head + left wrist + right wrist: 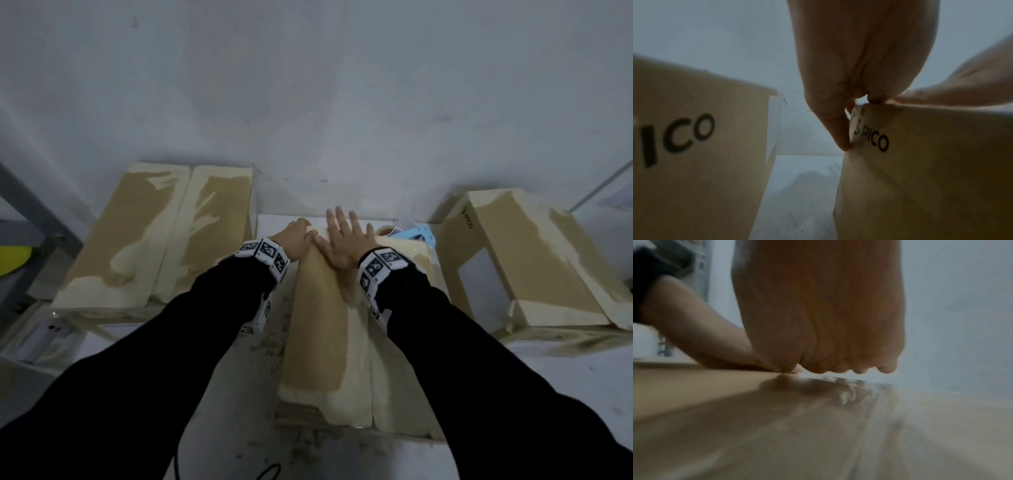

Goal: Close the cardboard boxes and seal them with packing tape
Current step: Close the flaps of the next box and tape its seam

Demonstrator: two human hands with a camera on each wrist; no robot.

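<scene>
Landmark: the middle box [325, 325], lying on the white table [565, 377] directly in front of the person.

1. Left box [154, 236], well left of the middle box. Flaps down, top streaked with pale tape. Side panel printed "PICO", first letter partly cut off in the left wrist view.

2. Left hand [295, 240], at the far left corner of the middle box. Fingers curled over the top edge, thumb [838, 129] pressed on the side panel; it grips that corner, likely to steady the box against sliding.

3. Middle box. Flaps shut, glossy tape along the top. "PICO" with a small logo reads on its left side, just beside the thumb.

4. Right hand [342, 240], on the far end of the middle box's top. Flat, fingers spread and straight, holding nothing; apparently smoothing tape down.

5. Blue tape dispenser [416, 234], just behind the middle box's far right corner, within reach.

6. Right box [534, 260], right of the middle box. Closed, taped; small vertical "PICO" print on its near-left face.
</scene>
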